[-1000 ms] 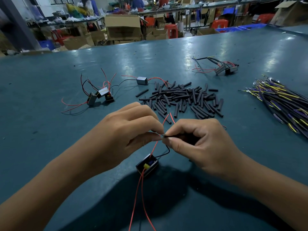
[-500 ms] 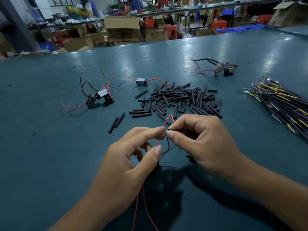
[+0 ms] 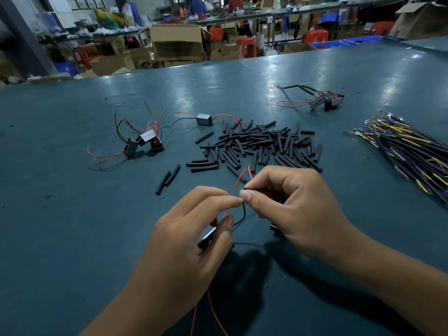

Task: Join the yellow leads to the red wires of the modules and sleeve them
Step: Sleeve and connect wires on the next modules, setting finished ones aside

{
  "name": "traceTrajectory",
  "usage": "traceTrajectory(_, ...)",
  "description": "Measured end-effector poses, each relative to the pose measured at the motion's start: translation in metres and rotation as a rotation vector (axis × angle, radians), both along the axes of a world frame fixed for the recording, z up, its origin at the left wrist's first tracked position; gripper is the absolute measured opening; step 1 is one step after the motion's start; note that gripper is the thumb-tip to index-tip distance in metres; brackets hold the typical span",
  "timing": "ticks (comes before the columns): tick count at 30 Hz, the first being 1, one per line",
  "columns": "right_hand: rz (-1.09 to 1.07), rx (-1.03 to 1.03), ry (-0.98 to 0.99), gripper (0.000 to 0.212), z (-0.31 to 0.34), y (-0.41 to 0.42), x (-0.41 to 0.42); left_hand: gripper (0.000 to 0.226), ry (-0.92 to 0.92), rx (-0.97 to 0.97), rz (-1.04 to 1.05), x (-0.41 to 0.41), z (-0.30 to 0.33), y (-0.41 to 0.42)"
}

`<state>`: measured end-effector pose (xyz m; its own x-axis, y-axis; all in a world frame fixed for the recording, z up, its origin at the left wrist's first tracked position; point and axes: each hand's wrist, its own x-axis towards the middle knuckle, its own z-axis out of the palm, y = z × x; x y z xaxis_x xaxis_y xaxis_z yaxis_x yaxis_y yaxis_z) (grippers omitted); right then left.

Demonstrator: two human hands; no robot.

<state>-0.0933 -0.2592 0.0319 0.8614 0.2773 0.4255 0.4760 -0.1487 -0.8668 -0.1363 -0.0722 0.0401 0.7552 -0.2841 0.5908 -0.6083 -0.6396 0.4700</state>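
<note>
My left hand (image 3: 189, 229) and my right hand (image 3: 288, 204) meet fingertip to fingertip low in the middle of the table. My right hand pinches the end of a thin black wire (image 3: 242, 214) that loops down between the hands. My left forefinger touches the same spot, and a small black module (image 3: 206, 238) shows under my left thumb. Red wires (image 3: 238, 180) rise between the hands and more trail toward me. The black sleeves (image 3: 257, 144) lie in a heap just beyond. The yellow and purple leads (image 3: 407, 149) lie bundled at the right.
Three modules (image 3: 145, 141) with red and black wires sit at the left, a single grey one (image 3: 204, 119) behind the heap, and two joined ones (image 3: 324, 103) at the far right. Two stray sleeves (image 3: 168, 178) lie left of my hands. Boxes and stools stand beyond the table's far edge.
My left hand has dropped lower and nearer to me, uncovering two stray sleeves. The module it showed on the table a second ago is now mostly hidden under it. My right hand barely moved.
</note>
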Motion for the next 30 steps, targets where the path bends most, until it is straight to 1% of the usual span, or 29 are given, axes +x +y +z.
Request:
traceTrajectory(3, 0.000, 0.001, 0.004, 0.013, -0.001, 0.000, 0.000, 0.030, -0.005, -0.021, 0.023, 0.002, 0.000, 0.002)
traceTrajectory(6, 0.008, -0.003, -0.002, 0.013, -0.001, 0.000, 0.000, 0.033, 0.018, -0.052, -0.007, 0.002, 0.000, 0.002)
traceTrajectory(9, 0.005, -0.002, 0.000, 0.013, 0.000, 0.000, 0.000, 0.034, 0.024, -0.042, -0.027, 0.000, -0.002, 0.000)
traceTrajectory(11, 0.005, -0.004, 0.005, 0.013, -0.001, 0.000, 0.000, 0.032, 0.009, -0.031, -0.027, 0.001, -0.002, 0.001)
traceTrajectory(14, 0.012, -0.007, 0.005, 0.013, -0.001, 0.000, 0.000, 0.024, -0.043, 0.004, -0.018, 0.010, 0.003, 0.007)
traceTrajectory(16, 0.018, -0.010, 0.005, 0.014, -0.002, 0.000, 0.001, 0.023, -0.083, 0.060, -0.039, 0.021, 0.010, 0.013)
traceTrajectory(20, 0.055, -0.029, -0.001, 0.012, -0.002, -0.001, 0.000, 0.016, -0.153, 0.215, -0.175, 0.042, 0.022, 0.023)
traceTrajectory(24, 0.094, -0.037, -0.006, 0.010, -0.001, -0.001, 0.000, 0.018, -0.179, 0.337, -0.269, 0.053, 0.032, 0.025)
traceTrajectory(30, 0.130, -0.024, -0.015, 0.012, -0.002, -0.001, -0.002, 0.026, -0.263, 0.567, -0.330, 0.054, 0.047, 0.021)
